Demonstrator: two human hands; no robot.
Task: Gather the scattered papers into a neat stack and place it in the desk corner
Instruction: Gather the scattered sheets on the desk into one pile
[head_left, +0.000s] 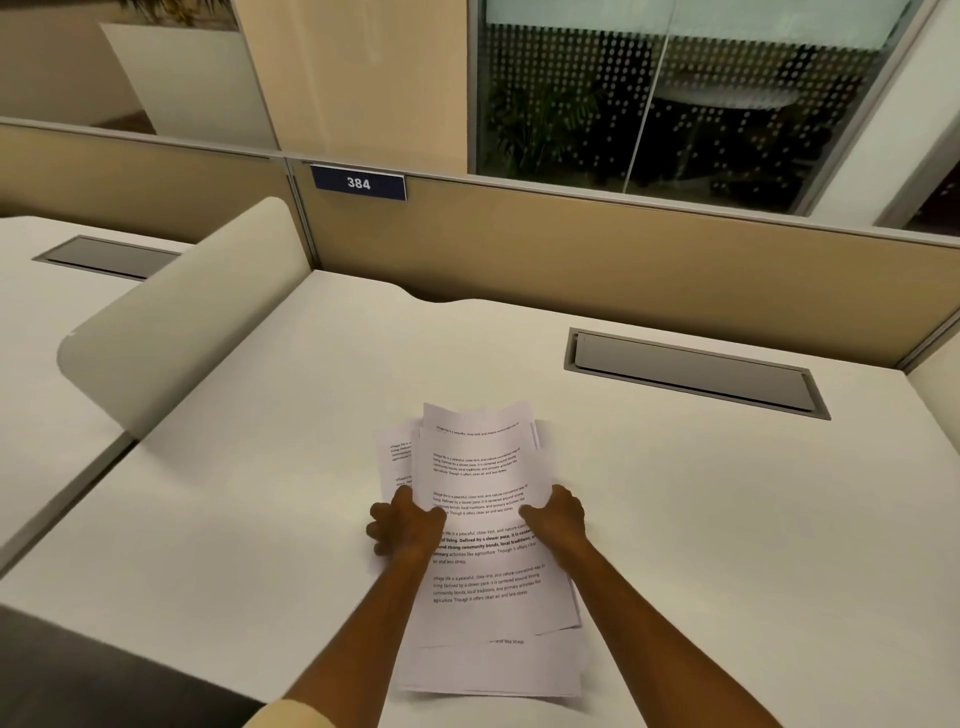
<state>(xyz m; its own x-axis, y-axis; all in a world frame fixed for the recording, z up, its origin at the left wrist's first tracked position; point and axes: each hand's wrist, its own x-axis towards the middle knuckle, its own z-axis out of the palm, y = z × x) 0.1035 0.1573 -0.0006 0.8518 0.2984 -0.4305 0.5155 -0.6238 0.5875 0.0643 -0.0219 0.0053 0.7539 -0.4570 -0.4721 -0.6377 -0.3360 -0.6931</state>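
A pale, off-white bench (727, 519) is seen. An uneven pile of printed papers (483, 571) is laid directly on it, near the front middle, sheets fanned out of line. A grey hatch (696, 374) is set flush at back right.

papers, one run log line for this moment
papers: gathered, uneven | left hand: holds left edge | right hand: holds right edge | desk: stack mid-desk

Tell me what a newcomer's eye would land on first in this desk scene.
First, the loose pile of printed papers in the middle of the white desk, gripped at its sides by the left hand and the right hand. Next, the dark blue sign reading 384 on the tan partition behind.
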